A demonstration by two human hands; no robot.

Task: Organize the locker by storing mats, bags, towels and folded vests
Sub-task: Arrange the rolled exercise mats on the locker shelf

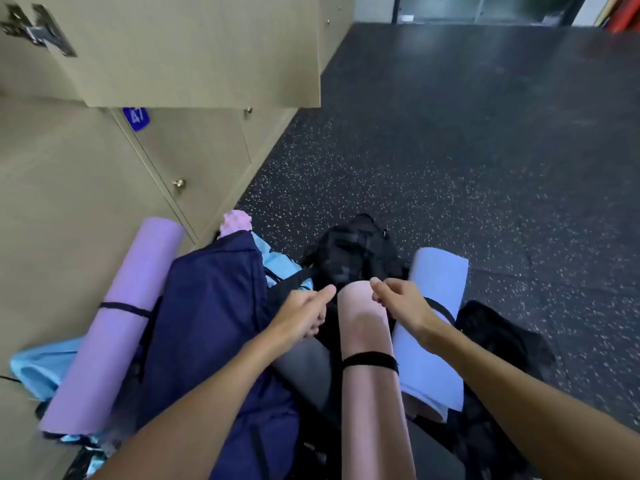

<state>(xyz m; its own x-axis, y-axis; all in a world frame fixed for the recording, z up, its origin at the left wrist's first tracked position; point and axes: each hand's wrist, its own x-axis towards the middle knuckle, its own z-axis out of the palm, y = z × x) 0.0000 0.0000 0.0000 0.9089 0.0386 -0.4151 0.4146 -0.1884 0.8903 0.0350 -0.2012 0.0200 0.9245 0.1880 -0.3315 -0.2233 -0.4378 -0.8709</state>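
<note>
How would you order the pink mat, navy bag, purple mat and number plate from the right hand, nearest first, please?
From the right hand:
1. pink mat, beside it, centre.
2. navy bag, to the left.
3. purple mat, far left.
4. number plate, upper left, on lockers.

Near end of pink mat (367,327) past the bottom edge; black bag (353,251) partly behind it.

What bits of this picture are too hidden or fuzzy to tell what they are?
All in the head view:
- Pink mat: lower end cut off by the bottom edge.
- Light blue cloth: mostly under the purple mat; towel or vest, unclear.
- Black bag: blurred, partly behind the pink mat.
- Left hand, right hand: curled fingers blurred; grip unclear.
</note>
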